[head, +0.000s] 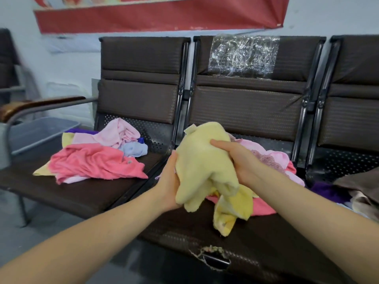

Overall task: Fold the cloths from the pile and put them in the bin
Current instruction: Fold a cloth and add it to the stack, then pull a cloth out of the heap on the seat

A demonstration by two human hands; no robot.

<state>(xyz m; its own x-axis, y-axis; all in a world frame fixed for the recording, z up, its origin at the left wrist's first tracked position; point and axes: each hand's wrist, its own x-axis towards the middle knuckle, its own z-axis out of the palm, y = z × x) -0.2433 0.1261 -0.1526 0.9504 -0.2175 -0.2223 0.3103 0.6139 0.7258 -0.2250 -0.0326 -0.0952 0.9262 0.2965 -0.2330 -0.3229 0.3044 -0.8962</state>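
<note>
1. Two bare hands hold one bunched pale-yellow terry cloth (202, 160) above the middle seat of the dark brown bench (86, 193).
2. The left hand (169, 182) cups the cloth's left side; the right hand (239, 158) grips its right side, fingers curled over it.
3. The cloth's long axis runs from upper back to lower front, its loose end hanging toward the seat.
4. A heap of pink, yellow and blue cloths (96, 158) lies on the bench's left seat.
5. A grey plastic bin (39, 132) sits beyond the bench's left end.
</note>
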